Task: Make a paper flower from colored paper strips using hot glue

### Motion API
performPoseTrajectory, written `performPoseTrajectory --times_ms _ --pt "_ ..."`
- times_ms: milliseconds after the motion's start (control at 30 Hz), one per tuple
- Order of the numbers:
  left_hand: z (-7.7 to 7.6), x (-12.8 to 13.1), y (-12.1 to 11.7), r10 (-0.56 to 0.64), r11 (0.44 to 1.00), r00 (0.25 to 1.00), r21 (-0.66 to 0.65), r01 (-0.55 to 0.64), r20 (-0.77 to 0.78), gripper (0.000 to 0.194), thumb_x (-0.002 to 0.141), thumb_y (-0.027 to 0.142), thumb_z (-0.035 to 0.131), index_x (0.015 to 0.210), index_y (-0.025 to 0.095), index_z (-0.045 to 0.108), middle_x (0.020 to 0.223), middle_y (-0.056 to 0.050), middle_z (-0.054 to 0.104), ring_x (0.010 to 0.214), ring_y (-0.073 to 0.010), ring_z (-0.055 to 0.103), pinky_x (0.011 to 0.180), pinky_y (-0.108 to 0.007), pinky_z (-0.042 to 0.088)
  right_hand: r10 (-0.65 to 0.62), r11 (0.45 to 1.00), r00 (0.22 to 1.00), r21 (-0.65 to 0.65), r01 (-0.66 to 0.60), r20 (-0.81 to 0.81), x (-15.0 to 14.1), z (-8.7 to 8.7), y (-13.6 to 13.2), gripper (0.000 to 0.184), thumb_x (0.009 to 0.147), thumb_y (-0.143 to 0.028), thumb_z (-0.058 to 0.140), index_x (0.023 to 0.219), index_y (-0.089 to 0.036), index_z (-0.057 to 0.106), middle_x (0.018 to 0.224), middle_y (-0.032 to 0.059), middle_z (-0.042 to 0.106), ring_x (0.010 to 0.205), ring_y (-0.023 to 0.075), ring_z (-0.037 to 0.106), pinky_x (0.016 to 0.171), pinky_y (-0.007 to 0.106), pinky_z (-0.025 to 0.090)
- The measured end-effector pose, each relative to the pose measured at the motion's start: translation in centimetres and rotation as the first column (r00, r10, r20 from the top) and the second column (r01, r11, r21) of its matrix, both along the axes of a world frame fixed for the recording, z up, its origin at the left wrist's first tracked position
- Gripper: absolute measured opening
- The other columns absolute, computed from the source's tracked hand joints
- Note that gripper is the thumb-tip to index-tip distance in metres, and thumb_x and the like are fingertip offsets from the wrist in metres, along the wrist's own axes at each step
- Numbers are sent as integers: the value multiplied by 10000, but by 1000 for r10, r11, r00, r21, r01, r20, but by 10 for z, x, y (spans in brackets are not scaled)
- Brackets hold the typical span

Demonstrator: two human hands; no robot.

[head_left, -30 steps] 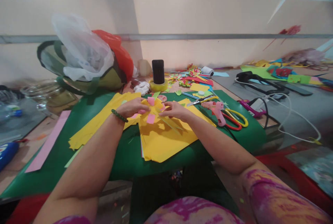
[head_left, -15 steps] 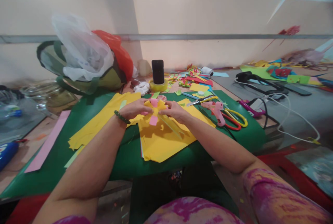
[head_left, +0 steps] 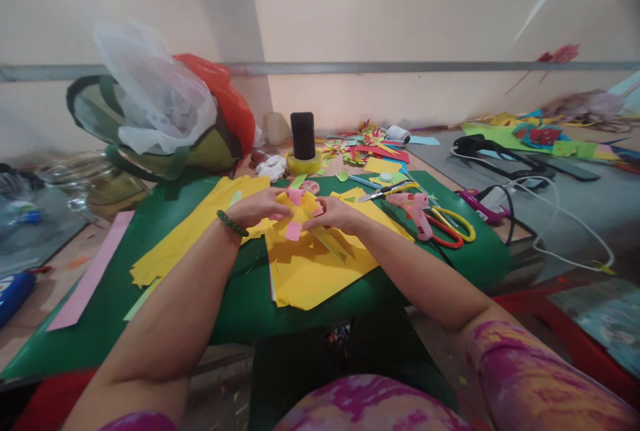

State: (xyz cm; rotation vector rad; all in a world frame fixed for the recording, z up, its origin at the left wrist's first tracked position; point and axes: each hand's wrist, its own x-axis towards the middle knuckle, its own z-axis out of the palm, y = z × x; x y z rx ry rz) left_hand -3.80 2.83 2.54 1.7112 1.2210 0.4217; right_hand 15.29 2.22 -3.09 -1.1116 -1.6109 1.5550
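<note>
Between my two hands is a paper flower with yellow loops and pink strips, held just over a stack of yellow paper. My left hand pinches its left side, fingers closed on the paper. On the opposite side, my right hand grips the petals between thumb and fingers. A narrow yellow strip slants down from the flower toward the stack. The fingertips partly cover the petals. More yellow sheets lie left of my left hand.
A pink glue gun, red-and-yellow scissors and a utility knife lie at the right. Behind stand a phone on a yellow tape roll, finished paper flowers and a bag. A pink strip lies left.
Both hands stay on the flower at nearly the same place. My right fingers have shifted slightly on the petals, and the slanting yellow strip has moved a little.
</note>
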Motion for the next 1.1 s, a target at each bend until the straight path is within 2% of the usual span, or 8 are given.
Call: performPoseTrajectory --times_ms 100,333,567,633,733,800,933,1100 --pt "3 0 -1 12 1000 999 3 -11 -38 252 517 234 632 765 186 649 618 38 513 579 -111 432 518 -231 291 12 999 1000 -39 -11 29 1 0 1 431 425 -265 859 721 -172 559 588 -76 545 561 83 512 482 192 336" --pt "0 -1 -1 -31 999 998 -33 32 50 197 487 227 653 678 185 624 589 39 533 556 -106 427 519 -233 300 51 997 998 -52 -49 32 3 0 2 401 427 -245 854 709 -169 579 622 -41 624 587 104 561 492 196 353" --pt "-3 -2 1 -56 998 998 -35 57 30 168 510 227 654 672 183 642 593 25 544 611 -137 485 545 -246 314 85 996 994 16 -87 74 6 3 0 408 452 -288 876 728 -157 606 585 -75 552 549 78 494 490 199 346" --pt "-5 -3 2 -59 998 997 -31 61 53 193 514 232 659 699 178 656 616 22 557 623 -136 487 558 -245 331 75 997 997 28 -75 19 6 2 1 425 474 -302 868 799 -155 638 612 -72 560 560 76 497 503 197 357" --pt "-8 -4 4 -68 997 993 -33 71 99 288 519 246 680 797 169 688 704 11 608 646 -131 490 581 -243 359 30 1000 994 -2 -30 -106 4 -1 3 479 483 -277 843 911 -161 662 708 -39 634 645 108 577 585 221 438" --pt "-9 -4 4 -67 997 993 -32 70 95 345 521 255 695 853 163 696 771 -1 635 661 -130 495 588 -243 370 14 999 991 -28 -18 -129 4 -2 5 448 482 -251 822 889 -152 664 735 -21 656 677 123 603 623 240 465" --pt "-10 -2 3 -73 997 994 -11 74 80 400 529 256 693 917 157 690 835 -15 647 691 -136 515 602 -243 380 14 1000 994 -10 -15 -111 4 -1 2 328 510 -221 788 800 -145 655 665 -43 617 612 96 561 581 218 435" --pt "-9 -1 2 -57 998 994 11 56 93 498 541 260 677 1030 166 662 837 -8 637 671 -128 508 586 -231 362 7 999 992 46 -1 -122 4 -2 0 375 537 -229 787 885 -149 675 684 -41 629 602 90 537 547 202 389"
